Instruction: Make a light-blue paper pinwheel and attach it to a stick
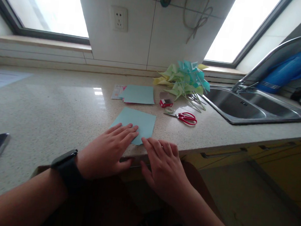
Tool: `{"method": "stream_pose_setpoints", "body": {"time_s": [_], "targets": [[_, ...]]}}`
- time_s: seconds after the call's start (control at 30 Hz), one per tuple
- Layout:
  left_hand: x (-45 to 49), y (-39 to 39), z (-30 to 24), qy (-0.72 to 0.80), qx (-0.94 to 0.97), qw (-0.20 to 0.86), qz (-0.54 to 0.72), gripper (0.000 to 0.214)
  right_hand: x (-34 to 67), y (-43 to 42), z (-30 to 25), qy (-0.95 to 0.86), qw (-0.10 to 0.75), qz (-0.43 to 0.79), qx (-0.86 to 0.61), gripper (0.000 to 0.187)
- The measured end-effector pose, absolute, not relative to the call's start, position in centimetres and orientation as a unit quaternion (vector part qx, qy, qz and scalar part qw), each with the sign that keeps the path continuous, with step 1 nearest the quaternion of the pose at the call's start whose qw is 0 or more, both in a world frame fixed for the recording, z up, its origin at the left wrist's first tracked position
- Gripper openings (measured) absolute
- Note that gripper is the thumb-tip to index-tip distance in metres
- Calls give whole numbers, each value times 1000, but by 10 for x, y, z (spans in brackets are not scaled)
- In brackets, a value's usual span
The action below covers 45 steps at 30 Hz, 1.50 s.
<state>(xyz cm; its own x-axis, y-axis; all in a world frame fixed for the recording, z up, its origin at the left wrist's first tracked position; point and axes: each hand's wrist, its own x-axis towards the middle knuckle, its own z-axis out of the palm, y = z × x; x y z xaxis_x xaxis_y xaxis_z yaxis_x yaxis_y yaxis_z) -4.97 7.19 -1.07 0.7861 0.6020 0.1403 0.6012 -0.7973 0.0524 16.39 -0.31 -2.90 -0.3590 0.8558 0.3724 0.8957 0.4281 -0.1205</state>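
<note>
A light blue sheet of paper (136, 119) lies flat near the counter's front edge. My left hand (110, 148) rests on its lower left part, palm down with fingers stretched out. My right hand (162, 163) is at the sheet's near right corner, its index fingertip touching the paper and the fingers extended. The near left part of the sheet is hidden under my left hand. Behind it sits a stack of light blue paper (138, 94), with pink edges showing beneath.
Red-handled scissors (187, 118) lie on the right by a roll of tape (169, 110) and a small red box (166, 103). Behind them is a bunch of green and blue paper flowers (185, 79). A steel sink (235, 103) is set in the counter at right.
</note>
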Motion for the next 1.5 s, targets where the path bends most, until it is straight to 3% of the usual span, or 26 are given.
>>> {"method": "stream_pose_setpoints", "body": {"time_s": [0.1,0.33,1.03,1.23,1.5], "targets": [[-50,72,-11,317,945,2,73,71,163,-1,-31,-821,196,-58,-533,56],[-49,72,-9,321,944,6,69,71,173,-8,-35,-820,244,-74,-512,37],[-49,70,-9,318,946,8,70,70,177,-8,-32,-815,245,-54,-522,41],[-50,70,-11,288,955,-9,67,85,177,-7,-29,-817,247,-46,-519,40],[-48,72,-7,288,957,21,42,86,176,-5,-29,-817,234,-40,-525,43]]}}
